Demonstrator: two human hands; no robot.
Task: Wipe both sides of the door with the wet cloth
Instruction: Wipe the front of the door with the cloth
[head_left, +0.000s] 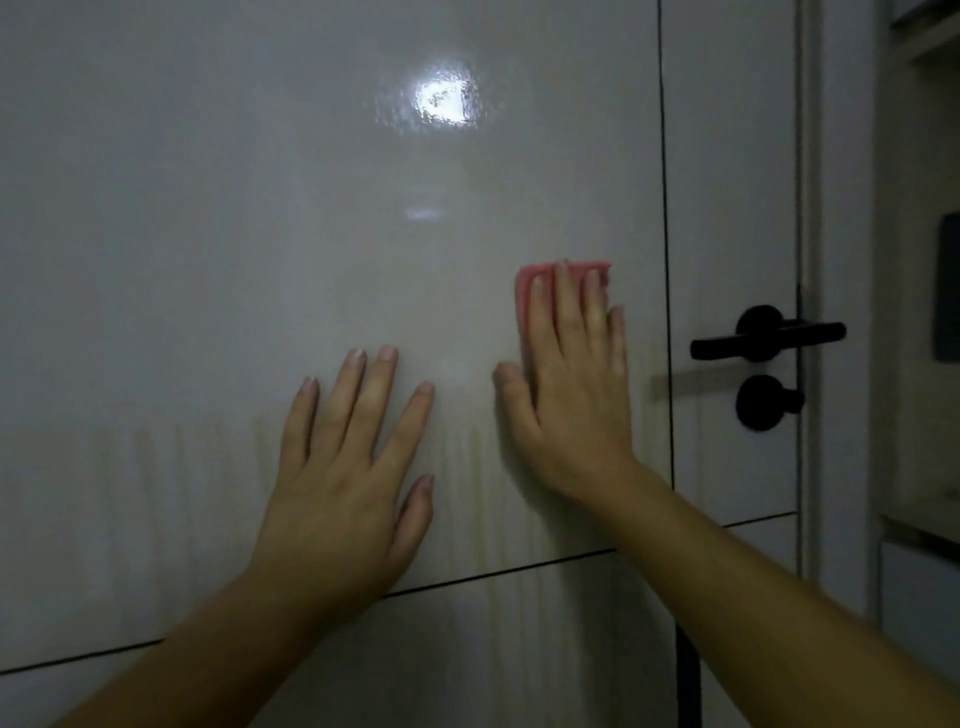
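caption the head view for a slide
Right hand presses pink cloth on the door; left hand flat beside it.

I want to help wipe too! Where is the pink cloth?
In the head view, the cloth is flat on the door under the right hand, left of the black handle.

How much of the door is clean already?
Looks done: the glossy white door shines wet around the light reflection up high. In hand: the right hand presses the pink cloth flat on it, and the left hand leans beside. Left: the yellowish drip streaks lower down, and the other side, which isn't in view.
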